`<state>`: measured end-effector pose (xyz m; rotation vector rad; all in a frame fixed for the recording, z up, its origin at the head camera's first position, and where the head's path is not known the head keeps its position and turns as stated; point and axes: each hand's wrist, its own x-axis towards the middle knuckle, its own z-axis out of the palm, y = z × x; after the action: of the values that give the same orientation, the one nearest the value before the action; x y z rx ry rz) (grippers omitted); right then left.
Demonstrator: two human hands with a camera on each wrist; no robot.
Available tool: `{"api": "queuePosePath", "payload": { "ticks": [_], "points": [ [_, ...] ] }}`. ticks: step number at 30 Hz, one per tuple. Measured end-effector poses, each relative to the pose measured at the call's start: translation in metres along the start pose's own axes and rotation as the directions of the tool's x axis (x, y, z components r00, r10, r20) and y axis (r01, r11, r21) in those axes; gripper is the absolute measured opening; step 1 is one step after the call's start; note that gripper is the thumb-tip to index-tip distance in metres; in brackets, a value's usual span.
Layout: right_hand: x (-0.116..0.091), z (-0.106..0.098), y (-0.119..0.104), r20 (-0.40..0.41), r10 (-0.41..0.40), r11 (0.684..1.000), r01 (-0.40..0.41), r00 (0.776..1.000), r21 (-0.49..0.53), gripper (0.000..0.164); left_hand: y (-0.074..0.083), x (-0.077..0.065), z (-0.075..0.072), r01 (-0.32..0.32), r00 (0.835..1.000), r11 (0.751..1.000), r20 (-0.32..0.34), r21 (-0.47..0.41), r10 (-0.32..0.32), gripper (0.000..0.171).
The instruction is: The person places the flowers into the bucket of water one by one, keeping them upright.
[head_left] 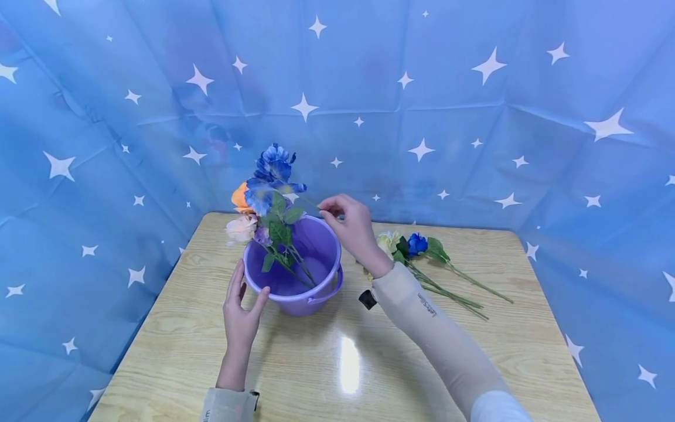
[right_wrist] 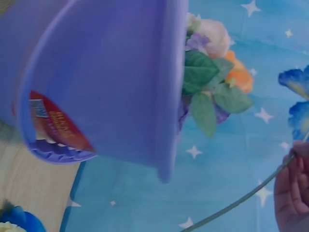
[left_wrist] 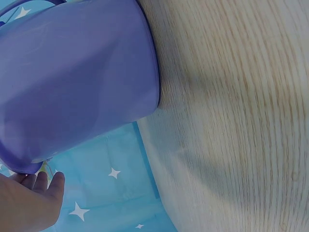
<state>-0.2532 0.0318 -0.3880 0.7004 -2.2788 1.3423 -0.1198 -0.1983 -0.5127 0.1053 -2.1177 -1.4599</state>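
Note:
A purple bucket (head_left: 297,305) stands upright on the table, its handle lowered on the right. My left hand (head_left: 244,313) holds it at the near-left rim, thumb and fingers spread apart. In the left wrist view, the fingers (left_wrist: 41,181) are bent against the rim. Above the far-right rim, my right hand (head_left: 348,228) pinches a thin green stem (right_wrist: 231,205) close under blue petals (right_wrist: 301,118). These blue blooms (head_left: 274,164) hang over the bucket's far-left side. A pale pink flower (head_left: 241,228) and an orange flower (head_left: 241,196) lean over the rim, their leafy stems inside.
Right of the bucket lie several stems, with a pale yellow flower (head_left: 387,241) and a blue rose (head_left: 417,244), partly behind the right forearm. The wooden table (head_left: 174,351) ends at a blue star-printed curtain (head_left: 358,70). A red label (right_wrist: 60,125) is on the bucket's side.

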Motion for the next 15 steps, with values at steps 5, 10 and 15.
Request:
{"api": "queuePosePath", "payload": {
  "ticks": [5,10,15],
  "points": [
    [0.009,0.003,-0.011,0.029,-0.003,1.0,0.003,1.0,0.012,0.006,0.001,0.0,0.0,0.002,1.0,1.0,0.004,0.002,-0.002,0.076],
    [0.018,0.009,-0.022,0.075,0.011,1.0,-0.013,0.997,0.027,0.008,0.0,0.001,0.0,0.003,1.0,1.0,0.007,0.003,-0.003,0.077],
    [0.024,0.016,-0.03,0.09,-0.003,1.0,0.0,0.996,0.031,0.009,-0.001,0.0,0.0,0.008,1.0,1.0,0.007,0.003,-0.008,0.076]
  ]
}}
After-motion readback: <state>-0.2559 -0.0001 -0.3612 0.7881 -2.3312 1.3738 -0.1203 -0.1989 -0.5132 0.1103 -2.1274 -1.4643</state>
